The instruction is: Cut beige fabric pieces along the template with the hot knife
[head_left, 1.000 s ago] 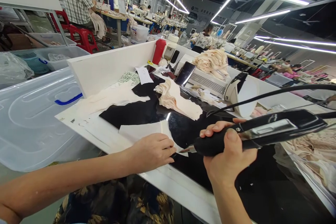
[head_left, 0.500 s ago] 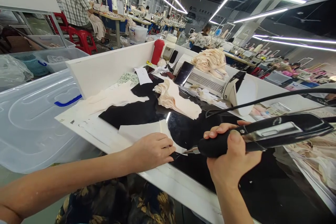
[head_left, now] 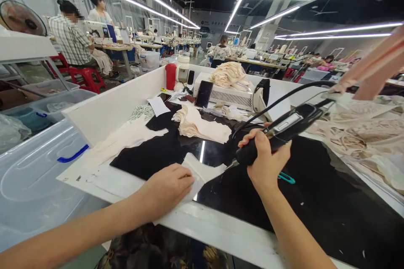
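Note:
My left hand (head_left: 167,188) lies on a pale fabric piece (head_left: 202,173) at the front of the glossy black work surface (head_left: 315,201), fingers together and curled a little, pressing the cloth down. My right hand (head_left: 267,162) is wrapped round the black handle of a corded cutting tool (head_left: 285,128). The tool's tip points down and left toward the right edge of the fabric piece, close to it. Its black cable arcs up to the right.
A stack of cream fabric pieces (head_left: 197,124) lies behind, with a phone (head_left: 204,93) leaning on a white machine (head_left: 233,96). A red bottle (head_left: 171,76), a teal clip (head_left: 286,178), loose cream fabric (head_left: 362,134) at right, a clear plastic bin lid (head_left: 28,176) at left. People work at tables behind.
The view has risen and shifted. My right hand with the tool has moved up and back, tilting the tool steeper. My left hand has slid slightly left on the fabric piece.

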Tool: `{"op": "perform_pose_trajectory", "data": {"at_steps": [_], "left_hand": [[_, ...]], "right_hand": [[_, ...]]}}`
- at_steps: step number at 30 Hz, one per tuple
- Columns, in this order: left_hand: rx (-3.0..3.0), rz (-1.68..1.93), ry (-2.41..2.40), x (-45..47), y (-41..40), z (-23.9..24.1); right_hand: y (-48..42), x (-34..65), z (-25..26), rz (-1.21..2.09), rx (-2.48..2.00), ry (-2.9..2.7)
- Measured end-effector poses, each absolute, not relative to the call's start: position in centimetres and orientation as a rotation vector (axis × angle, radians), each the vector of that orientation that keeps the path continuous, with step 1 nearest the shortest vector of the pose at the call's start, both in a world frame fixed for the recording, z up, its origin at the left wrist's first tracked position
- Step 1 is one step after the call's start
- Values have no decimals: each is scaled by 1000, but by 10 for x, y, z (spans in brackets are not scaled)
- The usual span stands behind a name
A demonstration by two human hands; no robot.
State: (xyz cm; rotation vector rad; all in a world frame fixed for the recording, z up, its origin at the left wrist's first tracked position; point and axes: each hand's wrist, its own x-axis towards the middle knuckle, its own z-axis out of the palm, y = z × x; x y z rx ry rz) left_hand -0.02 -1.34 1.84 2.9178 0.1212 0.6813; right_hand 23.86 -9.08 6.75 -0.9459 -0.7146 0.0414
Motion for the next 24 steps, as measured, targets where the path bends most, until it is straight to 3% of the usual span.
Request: {"op": "perform_pose_trajectory", "data": {"at_steps": [6, 11, 17, 24], "left_hand": [[2913, 280, 283, 14, -17, 42], [2823, 241, 67, 47, 13, 64], [2667, 65, -211, 74, 38, 57], [2663, -120, -82, 72, 45, 50]], "right_hand": [[-87, 239, 66, 55, -923, -762], [-88, 231, 63, 117, -934, -750], [-85, 220, 64, 150, -921, -726], [-81, 213, 64, 186, -903, -747]]}}
